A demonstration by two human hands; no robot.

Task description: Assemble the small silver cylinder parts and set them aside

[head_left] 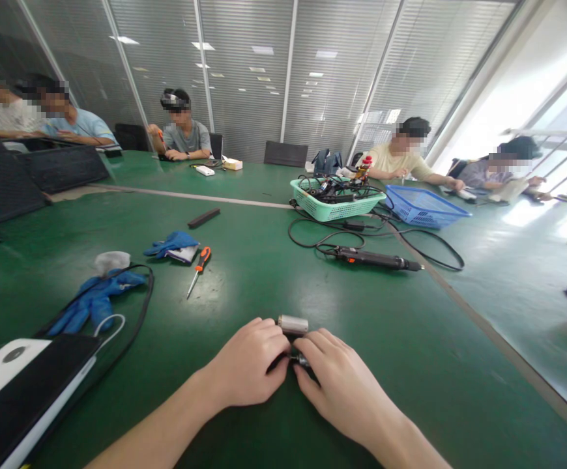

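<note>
My left hand (255,362) and my right hand (333,376) meet low in the middle of the view, just above the green table. Curled fingers of the right one hold a small dark-and-silver metal part (302,359) with a thin shaft pointing left. Thumb and fingers of the left hand are also closed, near that shaft; whatever lies inside them is mostly hidden. Just beyond my fingertips a short silver metal cylinder (294,324) lies on its side.
An orange-handled screwdriver (200,268) and blue gloves (98,299) lie left, near a white-and-black device (29,391). Ahead right are a corded electric screwdriver (376,258), a green basket (332,210) of cables and a blue basket (425,212). Several people sit around the green table (249,273).
</note>
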